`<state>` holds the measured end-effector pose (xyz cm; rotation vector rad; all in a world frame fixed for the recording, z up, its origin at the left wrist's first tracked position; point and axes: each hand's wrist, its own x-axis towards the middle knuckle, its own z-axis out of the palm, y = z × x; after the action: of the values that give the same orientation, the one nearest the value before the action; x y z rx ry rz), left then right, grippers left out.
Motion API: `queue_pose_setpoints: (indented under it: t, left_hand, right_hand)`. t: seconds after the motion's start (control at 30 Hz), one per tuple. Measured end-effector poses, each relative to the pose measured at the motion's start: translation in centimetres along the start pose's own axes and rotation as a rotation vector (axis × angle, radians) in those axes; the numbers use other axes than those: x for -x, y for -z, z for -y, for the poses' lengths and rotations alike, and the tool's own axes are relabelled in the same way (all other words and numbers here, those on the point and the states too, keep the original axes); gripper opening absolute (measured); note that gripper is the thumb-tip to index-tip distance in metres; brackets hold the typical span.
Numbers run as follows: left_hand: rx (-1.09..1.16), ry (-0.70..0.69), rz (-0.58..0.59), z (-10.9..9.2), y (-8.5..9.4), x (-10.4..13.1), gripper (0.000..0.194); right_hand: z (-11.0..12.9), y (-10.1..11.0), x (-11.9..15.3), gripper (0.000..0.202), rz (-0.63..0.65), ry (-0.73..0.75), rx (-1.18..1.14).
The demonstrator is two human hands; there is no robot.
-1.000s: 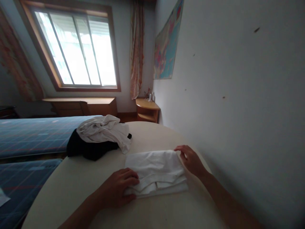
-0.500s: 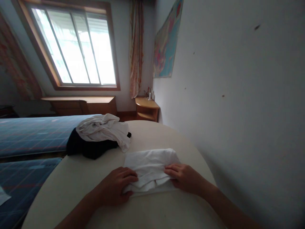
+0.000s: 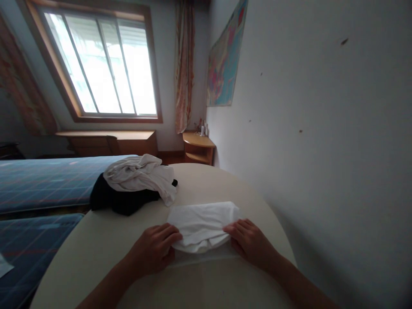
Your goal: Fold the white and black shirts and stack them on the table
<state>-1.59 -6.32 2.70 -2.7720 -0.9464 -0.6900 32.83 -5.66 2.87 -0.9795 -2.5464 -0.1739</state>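
A white cloth garment (image 3: 201,223), folded into a flat bundle, lies on the round cream table (image 3: 212,180) in front of me. Its near edge is gathered and lifted a little, and a thinner white layer shows beneath it. My left hand (image 3: 154,249) pinches the left side of the near edge between thumb and fingers. On the right side my right hand (image 3: 252,240) grips the same edge, its thumb tucked below. What kind of garment it is cannot be made out.
Left of the white bundle sits a heap of clothes, a light grey garment (image 3: 138,171) over a black one (image 3: 119,199). Blue plaid mattresses (image 3: 48,184) border the table on the left. A white wall (image 3: 322,171) runs along the right.
The near edge of the white garment has been raised and drawn slightly away from me, baring more of the layer beneath. Both hands have closed more tightly on its corners.
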Motion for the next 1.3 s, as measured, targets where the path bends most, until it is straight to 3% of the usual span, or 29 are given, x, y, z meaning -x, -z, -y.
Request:
queue_pose_setpoints:
  t: [0.17, 0.27, 0.43, 0.6, 0.7, 0.8, 0.87, 0.93, 1.07, 1.2, 1.3]
  left_hand:
    - [0.085, -0.030, 0.131, -0.6, 0.8, -0.1, 0.020]
    - [0.127, -0.006, 0.105, -0.5, 0.7, -0.2, 0.009]
    - [0.164, 0.053, 0.060, 0.0, 0.0, -0.3, 0.013]
    - [0.267, 0.119, 0.104, 0.2, -0.7, -0.1, 0.025]
    - [0.290, 0.224, 0.044, 0.3, -1.4, -0.3, 0.027]
    - [0.245, 0.329, -0.075, 0.5, -2.3, -0.7, 0.026]
    - [0.188, 0.354, -0.083, 0.7, -3.1, -0.8, 0.047]
    - [0.148, 0.363, 0.004, 1.1, -4.0, -0.6, 0.061]
    - [0.088, 0.413, 0.152, 1.7, -5.6, 0.4, 0.069]
    - [0.059, 0.432, 0.157, 1.8, -6.0, 0.9, 0.075]
    - [0.065, 0.421, 0.161, 1.8, -5.7, 0.8, 0.075]
  right_hand:
    - [0.9, 0.9, 0.2, 0.017, 0.180, 0.053, -0.049]
    - [1.4, 1.4, -0.3, 0.020, 0.197, -0.025, -0.080]
    - [1.2, 1.5, -1.7, 0.039, 0.153, -0.180, -0.149]
    - [-1.3, -0.8, -1.2, 0.062, 0.166, -0.359, -0.090]
    - [-1.9, -1.5, -0.8, 0.072, 0.276, -0.406, -0.077]
    - [-1.0, -1.1, -1.7, 0.069, 0.272, -0.461, -0.034]
    - [-0.1, -0.9, -2.7, 0.065, 0.238, -0.430, -0.049]
    - [0.8, -1.2, -3.5, 0.065, 0.257, -0.348, -0.112]
    - [1.8, -2.6, -3.7, 0.079, 0.358, -0.285, -0.196]
    - [2.5, -2.4, -3.8, 0.082, 0.369, -0.323, -0.175]
    - [3.6, -1.4, -4.9, 0.087, 0.339, -0.228, -0.218]
